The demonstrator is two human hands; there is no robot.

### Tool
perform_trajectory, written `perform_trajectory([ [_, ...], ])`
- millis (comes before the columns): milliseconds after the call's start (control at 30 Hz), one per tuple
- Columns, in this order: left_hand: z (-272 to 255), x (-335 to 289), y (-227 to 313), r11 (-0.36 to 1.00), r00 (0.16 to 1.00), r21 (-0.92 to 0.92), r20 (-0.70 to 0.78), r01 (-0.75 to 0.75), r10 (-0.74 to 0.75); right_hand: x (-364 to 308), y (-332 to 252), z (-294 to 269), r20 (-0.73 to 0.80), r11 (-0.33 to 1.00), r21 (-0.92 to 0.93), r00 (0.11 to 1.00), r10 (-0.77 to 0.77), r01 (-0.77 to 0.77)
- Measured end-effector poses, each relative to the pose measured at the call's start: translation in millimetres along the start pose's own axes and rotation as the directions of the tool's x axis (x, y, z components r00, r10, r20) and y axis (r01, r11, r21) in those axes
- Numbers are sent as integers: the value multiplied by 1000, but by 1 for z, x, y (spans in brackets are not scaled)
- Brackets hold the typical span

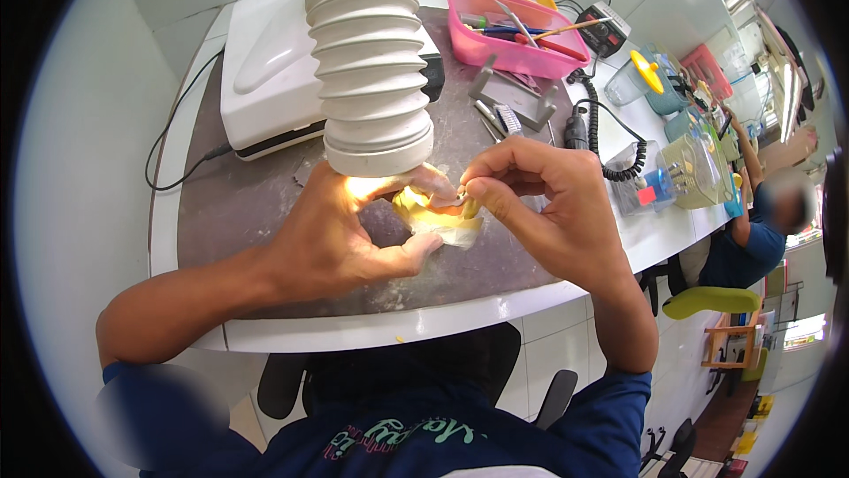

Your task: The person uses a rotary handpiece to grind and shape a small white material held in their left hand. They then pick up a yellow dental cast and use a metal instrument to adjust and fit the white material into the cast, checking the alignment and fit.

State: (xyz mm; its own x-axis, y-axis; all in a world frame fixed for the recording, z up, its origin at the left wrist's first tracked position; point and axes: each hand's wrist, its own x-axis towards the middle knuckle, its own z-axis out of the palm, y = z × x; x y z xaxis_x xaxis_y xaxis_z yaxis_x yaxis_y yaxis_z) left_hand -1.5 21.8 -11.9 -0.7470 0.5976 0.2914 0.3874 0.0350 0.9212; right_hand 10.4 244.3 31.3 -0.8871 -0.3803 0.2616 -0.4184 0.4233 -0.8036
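Observation:
A yellow and white dental plaster model (451, 229) is brightly lit just below the end of a ribbed white hose (376, 80). Thumb and fingers of my left hand (340, 230) grip it from the left side. An orange-pink patch (449, 209) shows on the model's upper part. Close against its right edge, my right hand (548, 204) has thumb and index finger pinched together at the model. Whatever sits between those fingertips is too small to make out.
Behind the hose stands a white box-shaped machine (274, 62) with a black cable. A pink basket (522, 53) of tools, a grey metal stand (513, 98) and a black handpiece with coiled cord (577, 129) lie beyond my right hand. Clear containers (694, 168) line the right. Another person (752, 230) sits farther right.

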Motion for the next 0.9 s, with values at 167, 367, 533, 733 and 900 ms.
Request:
perform_trajectory([
  [167, 1, 1, -3, 997, 999, -58, -16, 41, -42, 0, 0, -1, -2, 1000, 16, 1000, 18, -18],
  [367, 0, 2, -2, 1000, 1000, -14, 23, 17, -17, 0, 0, -2, 12, 1000, 7, 1000, 3, -3],
  [533, 0, 3, -3, 999, 999, -27, 50, -19, 21, 1, -1, -2, 37, 1000, -3, 999, 20, -20],
  [733, 2, 2, -7, 997, 999, -65, 31, -40, 42, 0, -2, -4, 60, 999, 6, 997, 44, -44],
  [900, 0, 2, -7, 997, 997, -51, 44, -53, 55, 2, -2, -5, 90, 999, 0, 995, 38, -38],
])
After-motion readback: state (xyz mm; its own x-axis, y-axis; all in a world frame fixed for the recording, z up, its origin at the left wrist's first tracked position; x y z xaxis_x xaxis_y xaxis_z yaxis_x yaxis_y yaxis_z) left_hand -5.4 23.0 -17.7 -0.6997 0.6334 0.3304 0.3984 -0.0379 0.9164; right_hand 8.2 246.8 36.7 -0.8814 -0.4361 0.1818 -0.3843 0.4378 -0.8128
